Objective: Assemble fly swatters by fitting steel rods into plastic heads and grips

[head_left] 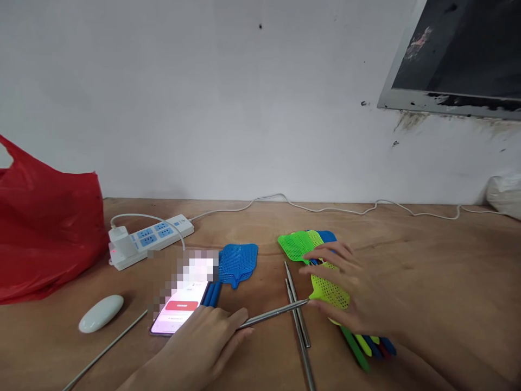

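Observation:
My left hand [207,339] lies low on the wooden table [427,255], fingers stretched out beside a lit phone [183,309] and touching the end of a metal rod [272,313]. My right hand [358,296] rests with spread fingers on a pile of fly-swatter heads [303,244] in green, yellow and blue; a yellow one [329,290] lies under its fingers. A separate blue fly-swatter head [238,262] with blue handles [211,293] lies by the phone. Two more metal rods [299,315] lie crossed between my hands.
A red plastic bag [44,233] fills the left. A white power strip [150,239] with a plugged charger sits behind the phone, its cable [325,209] running along the white wall. A white oval object [101,313] and another rod [106,347] lie at front left. Coloured handles [366,347] stick out at right.

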Available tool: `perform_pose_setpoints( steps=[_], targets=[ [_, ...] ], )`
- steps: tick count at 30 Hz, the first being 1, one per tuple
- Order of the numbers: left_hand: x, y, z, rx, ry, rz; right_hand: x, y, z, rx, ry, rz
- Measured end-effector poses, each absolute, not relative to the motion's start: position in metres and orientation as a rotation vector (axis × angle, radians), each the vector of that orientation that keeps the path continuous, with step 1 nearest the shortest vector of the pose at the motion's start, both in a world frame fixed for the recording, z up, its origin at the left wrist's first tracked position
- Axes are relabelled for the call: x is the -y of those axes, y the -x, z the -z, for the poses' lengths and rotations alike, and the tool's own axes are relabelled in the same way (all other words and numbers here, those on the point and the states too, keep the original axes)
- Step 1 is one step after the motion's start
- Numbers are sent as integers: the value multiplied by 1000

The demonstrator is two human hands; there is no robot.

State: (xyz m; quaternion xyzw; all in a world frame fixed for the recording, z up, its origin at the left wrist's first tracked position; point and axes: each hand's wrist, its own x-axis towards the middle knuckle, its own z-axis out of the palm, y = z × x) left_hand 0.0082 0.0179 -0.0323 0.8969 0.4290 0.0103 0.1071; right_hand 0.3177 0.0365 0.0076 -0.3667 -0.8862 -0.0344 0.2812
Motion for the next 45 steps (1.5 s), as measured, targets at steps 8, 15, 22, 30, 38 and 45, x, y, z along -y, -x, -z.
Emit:
perform_pose_setpoints(
  steps=[8, 15, 22, 30, 38, 45],
  targets=[
    [-17, 2, 30, -1238, -2604, -171, -57, -357, 8, 1526, 1397, -1121],
    [-17, 13, 30, -1296, -2580, -168, -46, -361, 15, 1295, 1200, -1395],
    [-14, 4, 36, -1307, -2668, -269, -41, -348, 23, 1204, 1245, -1223],
    [-8, -10, 49, -1273, -2562, -341, -28, -311, 23, 1269, 1246, -1094],
    [-11, -21, 30, -1309, -2213, -381, -51, -314, 9, 770, 1082, -1357],
    [-11, -27, 20, -1312, -1845, -462, -49, -281, 23, 695, 806, -1588]
  ],
)
